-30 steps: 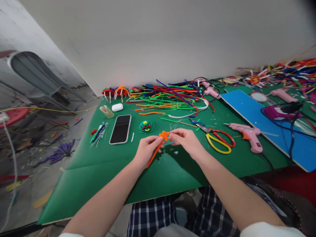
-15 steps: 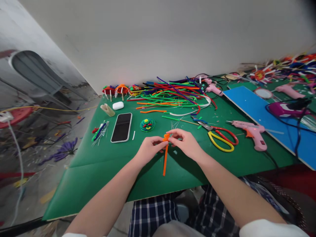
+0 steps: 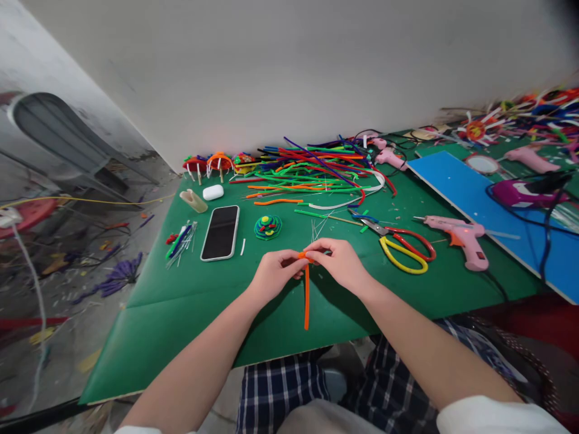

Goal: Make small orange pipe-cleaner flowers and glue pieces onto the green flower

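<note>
Both of my hands meet over the middle of the green table (image 3: 181, 301). My left hand (image 3: 274, 276) and my right hand (image 3: 339, 262) pinch the top end of an orange pipe cleaner (image 3: 306, 298). Its small looped head is mostly hidden between my fingertips. The straight tail hangs down towards me, almost vertical. A small round green spiral piece (image 3: 268, 226) with yellow and red bits lies just beyond my left hand.
A pile of coloured pipe cleaners (image 3: 316, 172) lies at the back. Red and yellow scissors (image 3: 402, 247) and a pink glue gun (image 3: 456, 232) lie to the right, a blue board (image 3: 474, 199) beyond. A phone (image 3: 220, 232) and a white earbud case (image 3: 213, 192) lie left.
The orange tail has swung from slanting down-left to hanging nearly straight down. The flower-like head, open to view before, is now pinched between my fingertips.
</note>
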The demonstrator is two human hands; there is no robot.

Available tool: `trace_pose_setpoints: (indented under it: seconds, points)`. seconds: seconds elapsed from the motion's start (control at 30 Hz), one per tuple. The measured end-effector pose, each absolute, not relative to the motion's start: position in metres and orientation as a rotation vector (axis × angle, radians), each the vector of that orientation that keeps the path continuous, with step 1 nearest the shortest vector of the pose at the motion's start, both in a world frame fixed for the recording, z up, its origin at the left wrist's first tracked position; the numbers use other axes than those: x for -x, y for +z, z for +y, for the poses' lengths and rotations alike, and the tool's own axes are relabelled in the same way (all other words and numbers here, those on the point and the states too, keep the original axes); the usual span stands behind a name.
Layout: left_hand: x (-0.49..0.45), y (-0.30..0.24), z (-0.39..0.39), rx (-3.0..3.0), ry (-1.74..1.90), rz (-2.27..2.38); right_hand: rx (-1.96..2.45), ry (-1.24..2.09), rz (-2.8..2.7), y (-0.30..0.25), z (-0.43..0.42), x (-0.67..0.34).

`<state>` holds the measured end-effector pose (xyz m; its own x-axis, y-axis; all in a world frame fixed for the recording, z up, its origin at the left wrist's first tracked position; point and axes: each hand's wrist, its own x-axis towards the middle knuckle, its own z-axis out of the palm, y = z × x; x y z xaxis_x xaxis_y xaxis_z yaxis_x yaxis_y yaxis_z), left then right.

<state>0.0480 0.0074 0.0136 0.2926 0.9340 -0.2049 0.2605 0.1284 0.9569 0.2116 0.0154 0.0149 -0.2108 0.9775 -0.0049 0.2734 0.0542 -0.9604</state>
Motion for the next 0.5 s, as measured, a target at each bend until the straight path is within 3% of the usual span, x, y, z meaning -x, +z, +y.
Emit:
trace_pose_setpoints:
  seconds: [0.27, 0.5]
  points:
    - [-0.0524, 0.0174, 0.0037, -1.348, 0.838, 1.290, 1.296, 1.203, -1.491, 0.0134, 0.0151, -0.2098]
    - [-0.0546, 0.0217, 0.0022, -1.272, 0.912, 1.309, 1.167, 1.555, -1.126, 0.0070, 0.0110, -0.2022]
